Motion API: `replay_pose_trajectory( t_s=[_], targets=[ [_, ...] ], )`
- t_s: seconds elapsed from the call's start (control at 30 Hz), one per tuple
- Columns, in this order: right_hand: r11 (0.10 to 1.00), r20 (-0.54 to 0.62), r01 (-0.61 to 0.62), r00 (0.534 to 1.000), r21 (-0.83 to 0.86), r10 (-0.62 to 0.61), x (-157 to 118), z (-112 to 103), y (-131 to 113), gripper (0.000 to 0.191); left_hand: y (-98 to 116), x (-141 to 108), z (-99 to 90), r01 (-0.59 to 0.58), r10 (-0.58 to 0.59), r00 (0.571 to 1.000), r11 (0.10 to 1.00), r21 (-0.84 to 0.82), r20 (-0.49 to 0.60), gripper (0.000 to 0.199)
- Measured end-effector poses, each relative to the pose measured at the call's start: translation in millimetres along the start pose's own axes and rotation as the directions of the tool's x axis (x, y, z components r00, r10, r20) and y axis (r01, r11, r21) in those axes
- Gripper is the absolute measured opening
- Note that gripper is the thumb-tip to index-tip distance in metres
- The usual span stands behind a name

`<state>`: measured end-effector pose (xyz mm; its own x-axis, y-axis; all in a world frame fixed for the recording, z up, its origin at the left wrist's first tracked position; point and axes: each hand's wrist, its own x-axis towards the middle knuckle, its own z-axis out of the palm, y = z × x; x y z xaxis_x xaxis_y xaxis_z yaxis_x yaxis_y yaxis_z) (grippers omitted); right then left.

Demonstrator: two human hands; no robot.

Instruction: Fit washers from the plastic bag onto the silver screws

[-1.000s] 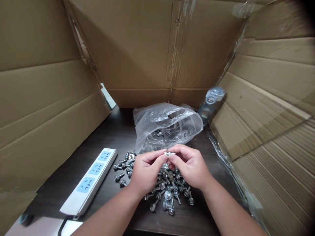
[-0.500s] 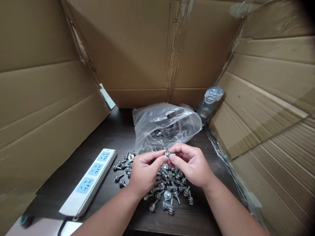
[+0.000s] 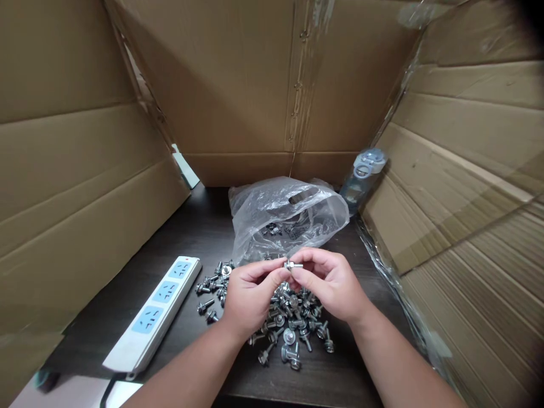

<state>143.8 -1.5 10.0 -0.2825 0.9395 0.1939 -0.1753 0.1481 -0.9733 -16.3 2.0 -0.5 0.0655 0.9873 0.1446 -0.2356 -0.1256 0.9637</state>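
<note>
A small silver bolt (image 3: pixel 294 265) with a nut or washer on it is pinched between my two hands, its shank pointing right. My left hand (image 3: pixel 250 292) grips its head end with thumb and index finger. My right hand (image 3: pixel 331 283) holds it from the other side, fingers curled. Beneath and around the hands lies a heap of similar silver bolts (image 3: pixel 293 317), partly hidden by them. Just behind, a clear plastic bag (image 3: pixel 255 209) lies with its mouth facing me and some small dark and silver pieces inside.
A white power strip (image 3: pixel 155 311) with blue sockets lies on the dark table (image 3: pixel 182 232) at the left. A clear bottle (image 3: pixel 363 175) stands at the back right. Cardboard walls (image 3: pixel 238 85) enclose the back and both sides.
</note>
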Motion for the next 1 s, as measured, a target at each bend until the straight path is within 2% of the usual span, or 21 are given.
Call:
replay_pose_trajectory(
  t_s=[0.07,0.17,0.23,0.37,0.43,0.57,0.7,0.8,0.9,1.0],
  targets=[
    [0.998,-0.015,0.015,1.0,-0.056,-0.016,-0.1,1.7,-0.2,0.017,0.5,0.2,0.9,-0.004,0.005,1.0,1.0,-0.002,0.021,0.016],
    [0.987,-0.044,-0.022,0.999,-0.157,0.015,0.8,3.6,2.1,0.032,1.6,-0.2,2.6,-0.019,0.02,0.998,1.0,-0.019,0.052,0.016],
    [0.985,-0.058,-0.046,0.998,-0.166,0.037,1.6,3.5,4.3,0.039,1.3,-0.7,3.0,-0.025,0.028,0.997,0.999,-0.04,0.075,0.015],
    [1.0,-0.025,-0.01,1.0,-0.006,0.01,1.9,2.1,4.8,0.022,-2.6,-0.7,0.5,-0.014,0.018,0.998,0.998,-0.06,0.068,0.015],
    [0.999,-0.018,0.015,1.0,0.046,-0.014,1.3,2.2,2.9,0.021,-4.0,0.1,-0.9,-0.007,0.008,0.999,0.999,-0.037,0.045,0.015],
    [0.999,-0.03,0.044,0.999,0.008,-0.044,0.6,3.3,0.3,0.016,-2.0,0.4,-0.4,-0.04,0.042,0.994,0.999,-0.026,0.096,0.017],
    [0.985,-0.068,-0.067,0.996,-0.156,0.057,1.7,3.8,4.0,0.037,-0.3,-1.6,1.1,-0.126,0.12,0.988,0.991,0.055,0.099,0.021],
    [0.98,-0.091,-0.104,0.992,-0.167,0.09,2.8,2.1,6.7,0.047,-1.0,-1.9,1.1,-0.127,0.122,0.989,0.991,0.051,0.081,0.019],
    [0.998,-0.015,-0.052,0.999,-0.039,0.051,2.8,-0.5,5.1,0.029,-1.5,-0.3,0.4,-0.046,0.048,0.997,0.998,-0.034,0.053,0.014],
    [0.998,0.012,-0.02,1.0,0.054,0.019,1.4,-0.7,1.2,0.02,-1.7,1.2,-0.6,0.018,-0.009,0.996,0.995,-0.094,0.094,0.013]
  ],
)
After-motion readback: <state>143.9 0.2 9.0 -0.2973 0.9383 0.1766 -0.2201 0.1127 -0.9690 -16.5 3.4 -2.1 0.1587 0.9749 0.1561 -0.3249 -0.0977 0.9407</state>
